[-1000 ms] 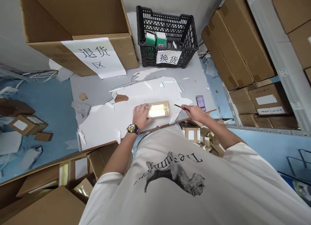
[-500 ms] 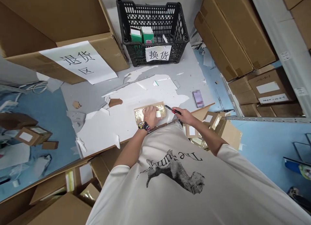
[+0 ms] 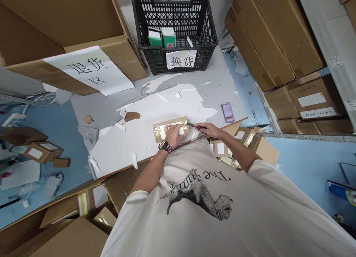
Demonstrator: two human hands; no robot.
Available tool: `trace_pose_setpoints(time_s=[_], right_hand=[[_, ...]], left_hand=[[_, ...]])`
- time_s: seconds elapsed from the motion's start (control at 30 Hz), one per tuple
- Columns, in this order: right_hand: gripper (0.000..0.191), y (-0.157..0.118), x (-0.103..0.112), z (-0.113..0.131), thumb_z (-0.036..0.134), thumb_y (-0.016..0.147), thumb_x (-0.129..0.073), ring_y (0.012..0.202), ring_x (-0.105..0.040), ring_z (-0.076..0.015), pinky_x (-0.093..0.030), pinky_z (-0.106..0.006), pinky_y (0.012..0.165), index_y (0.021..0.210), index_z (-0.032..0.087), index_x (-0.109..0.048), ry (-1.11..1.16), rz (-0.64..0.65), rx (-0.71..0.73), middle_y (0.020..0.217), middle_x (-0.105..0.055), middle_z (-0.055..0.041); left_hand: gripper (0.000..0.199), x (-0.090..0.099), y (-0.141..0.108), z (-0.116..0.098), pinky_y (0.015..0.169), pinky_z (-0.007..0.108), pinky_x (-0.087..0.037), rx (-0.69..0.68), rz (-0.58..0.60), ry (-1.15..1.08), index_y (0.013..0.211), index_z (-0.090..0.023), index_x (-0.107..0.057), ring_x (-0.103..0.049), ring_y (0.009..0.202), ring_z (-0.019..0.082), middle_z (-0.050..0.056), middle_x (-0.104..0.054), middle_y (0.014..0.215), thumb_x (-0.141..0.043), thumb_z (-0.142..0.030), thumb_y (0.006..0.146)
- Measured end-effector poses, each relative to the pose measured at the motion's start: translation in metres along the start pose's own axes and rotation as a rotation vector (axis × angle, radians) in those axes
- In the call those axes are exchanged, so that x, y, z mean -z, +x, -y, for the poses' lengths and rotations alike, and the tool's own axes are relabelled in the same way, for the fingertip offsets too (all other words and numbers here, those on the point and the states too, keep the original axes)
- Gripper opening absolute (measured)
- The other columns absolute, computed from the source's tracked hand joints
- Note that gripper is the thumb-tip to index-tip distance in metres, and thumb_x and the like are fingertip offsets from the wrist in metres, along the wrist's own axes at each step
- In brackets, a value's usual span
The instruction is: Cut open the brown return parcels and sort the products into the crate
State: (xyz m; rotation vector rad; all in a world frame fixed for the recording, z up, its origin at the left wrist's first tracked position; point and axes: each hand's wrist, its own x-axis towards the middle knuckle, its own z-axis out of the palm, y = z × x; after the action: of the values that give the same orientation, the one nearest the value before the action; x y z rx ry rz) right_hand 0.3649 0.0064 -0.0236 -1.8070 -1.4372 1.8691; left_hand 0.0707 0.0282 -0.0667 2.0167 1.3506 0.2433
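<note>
My left hand (image 3: 174, 135) is pressed over the taped box (image 3: 159, 132), fingers spread across its top, likely to steady it. My right hand (image 3: 210, 130) is closed round the cutter (image 3: 198, 127), blade at the box's right end, probably so it meets the tape there. Box lies on the table (image 3: 116, 153), near the front edge.

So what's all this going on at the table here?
A person's left hand presses down on a small, taped brown cardboard box on the white-covered table. The right hand grips a red-and-black cutter, its blade at the box's right end. Whether the tape is cut, I can't tell.
</note>
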Motion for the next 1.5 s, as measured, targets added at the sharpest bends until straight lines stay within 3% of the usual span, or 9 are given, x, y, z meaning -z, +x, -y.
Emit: trace_pose_setpoints(time_s=[0.13,0.3,0.47,0.63,0.73,0.8,0.9,1.23,1.5], right_hand=[[0.048,0.008,-0.001,-0.001,0.031,0.101,-0.066,0.050,-0.049,-0.0098,-0.043,-0.021,0.050,0.148,0.023,-0.073,0.116,0.028,-0.007,0.074,-0.059,0.0083],[0.047,0.006,0.001,0.001,0.031,0.101,-0.068,0.052,-0.047,-0.0103,-0.041,-0.021,0.051,0.146,0.021,-0.074,0.119,0.073,-0.018,0.071,-0.057,0.0091],[0.050,-0.005,0.005,-0.004,0.033,0.100,-0.074,0.052,-0.052,-0.0129,-0.046,-0.023,0.053,0.149,0.024,-0.076,0.040,0.160,-0.118,0.069,-0.062,0.0073],[0.057,-0.010,-0.002,-0.007,0.036,0.107,-0.066,0.056,-0.057,-0.0134,-0.052,-0.024,0.058,0.163,0.023,-0.067,0.014,0.066,-0.065,0.079,-0.069,0.0041],[0.055,-0.015,-0.003,-0.009,0.036,0.113,-0.058,0.073,-0.069,-0.0178,-0.060,-0.029,0.075,0.166,0.026,-0.066,-0.172,-0.066,0.028,0.098,-0.081,-0.0023],[0.052,-0.019,-0.001,-0.010,0.036,0.117,-0.054,0.099,-0.077,-0.0227,-0.062,-0.034,0.094,0.167,0.030,-0.067,-0.364,-0.139,0.120,0.124,-0.085,-0.0065],[0.055,-0.023,0.001,-0.010,0.036,0.122,-0.045,0.127,-0.073,-0.0272,-0.058,-0.037,0.109,0.175,0.032,-0.059,-0.607,-0.157,0.198,0.148,-0.078,-0.0100],[0.060,-0.007,-0.007,0.010,0.038,0.122,-0.049,0.127,-0.058,-0.0354,-0.046,-0.041,0.103,0.180,0.027,-0.054,-1.032,-0.158,0.206,0.145,-0.068,-0.0192],[0.058,-0.010,-0.023,0.006,0.041,0.121,-0.050,0.127,-0.056,-0.0364,-0.045,-0.040,0.103,0.178,0.030,-0.055,-1.000,-0.244,0.116,0.146,-0.067,-0.0181]], left_hand=[[0.048,0.002,-0.004,0.001,0.132,0.065,-0.025,-0.039,0.009,-0.009,0.142,-0.030,-0.072,-0.070,0.132,0.041,0.011,-0.080,0.147,-0.072,-0.034,0.094],[0.044,0.003,-0.011,-0.003,0.133,0.064,-0.025,-0.045,0.019,0.005,0.142,-0.031,-0.074,-0.069,0.133,0.041,0.011,-0.080,0.145,-0.070,-0.034,0.098],[0.036,0.004,-0.008,-0.003,0.132,0.061,-0.028,-0.032,-0.008,0.016,0.136,-0.030,-0.075,-0.069,0.129,0.038,0.011,-0.079,0.138,-0.068,-0.036,0.101],[0.038,0.008,-0.004,-0.001,0.130,0.062,-0.030,-0.036,0.001,0.045,0.138,-0.030,-0.075,-0.067,0.126,0.040,0.012,-0.078,0.134,-0.070,-0.041,0.102],[0.038,0.009,-0.007,-0.001,0.128,0.062,-0.032,-0.038,0.006,0.077,0.140,-0.030,-0.075,-0.065,0.128,0.042,0.014,-0.077,0.135,-0.069,-0.041,0.104],[0.041,0.009,-0.009,0.000,0.128,0.063,-0.033,-0.047,0.002,0.100,0.144,-0.030,-0.075,-0.062,0.133,0.044,0.016,-0.076,0.140,-0.070,-0.043,0.105],[0.046,0.010,-0.010,0.004,0.128,0.063,-0.033,-0.079,0.006,0.117,0.148,-0.030,-0.073,-0.059,0.141,0.045,0.017,-0.072,0.151,-0.071,-0.046,0.106],[0.044,0.007,-0.009,0.006,0.133,0.063,-0.028,-0.128,0.008,0.102,0.145,-0.030,-0.073,-0.057,0.153,0.042,0.016,-0.069,0.161,-0.071,-0.050,0.106],[0.042,0.002,-0.008,0.010,0.138,0.067,-0.025,-0.167,-0.022,0.108,0.143,-0.029,-0.074,-0.051,0.165,0.042,0.017,-0.064,0.169,-0.074,-0.048,0.106]])
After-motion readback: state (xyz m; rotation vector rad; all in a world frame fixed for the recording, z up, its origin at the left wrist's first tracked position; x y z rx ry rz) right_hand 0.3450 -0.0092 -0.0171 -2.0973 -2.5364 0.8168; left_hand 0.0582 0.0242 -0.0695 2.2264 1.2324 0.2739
